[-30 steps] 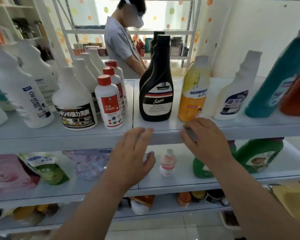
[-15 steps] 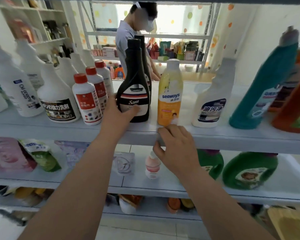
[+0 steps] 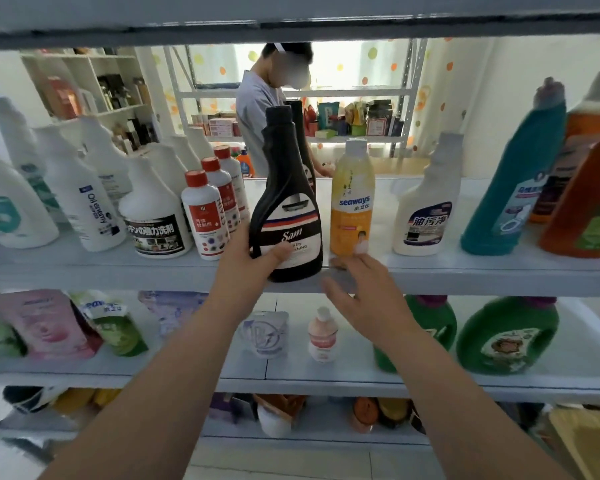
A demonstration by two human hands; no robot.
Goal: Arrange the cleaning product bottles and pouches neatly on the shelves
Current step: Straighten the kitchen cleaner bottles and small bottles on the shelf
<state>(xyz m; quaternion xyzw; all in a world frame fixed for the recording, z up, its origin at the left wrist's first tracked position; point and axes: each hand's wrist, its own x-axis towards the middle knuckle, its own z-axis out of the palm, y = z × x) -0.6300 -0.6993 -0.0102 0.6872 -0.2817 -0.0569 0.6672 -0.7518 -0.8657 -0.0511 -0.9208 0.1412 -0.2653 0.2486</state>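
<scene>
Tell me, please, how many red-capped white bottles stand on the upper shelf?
3, lined up front to back just left of the black bottle the left hand grips: front one, middle one, rear one. Others may be hidden behind.

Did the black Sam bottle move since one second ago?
Yes. The left hand pulled the black Sam bottle forward to the shelf edge, ahead of the yellow seaways bottle.
</scene>
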